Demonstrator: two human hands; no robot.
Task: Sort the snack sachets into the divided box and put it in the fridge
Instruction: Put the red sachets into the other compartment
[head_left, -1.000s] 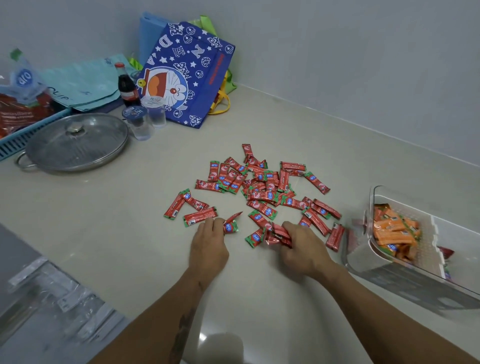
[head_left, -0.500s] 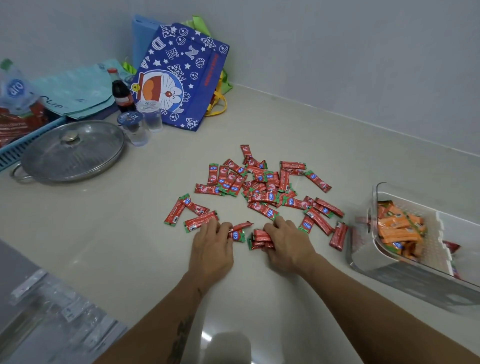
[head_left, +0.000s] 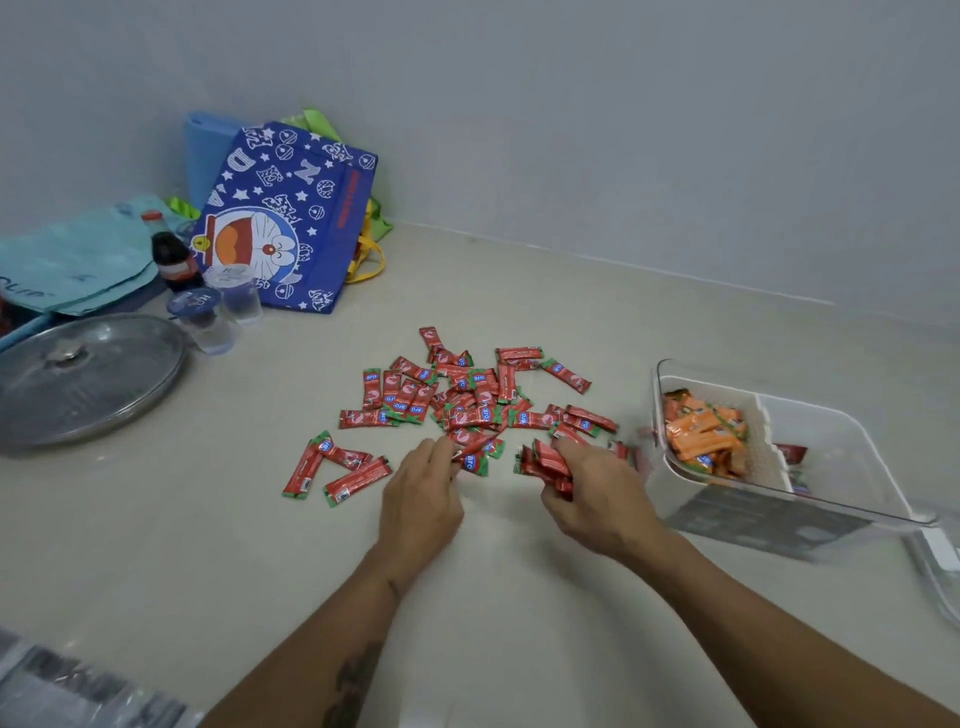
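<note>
Right hand (head_left: 582, 488) grips a bundle of red sachets (head_left: 545, 462); left hand (head_left: 421, 483) pinches one from the pile. Box (head_left: 852, 457) sits at three o'clock. An overfull grip could spill sachets.

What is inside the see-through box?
The clear box has a divider. The near-left part holds a pile of orange sachets. Past the divider, only a few dark red sachets peek out; the rest there is hard to make out.
</note>
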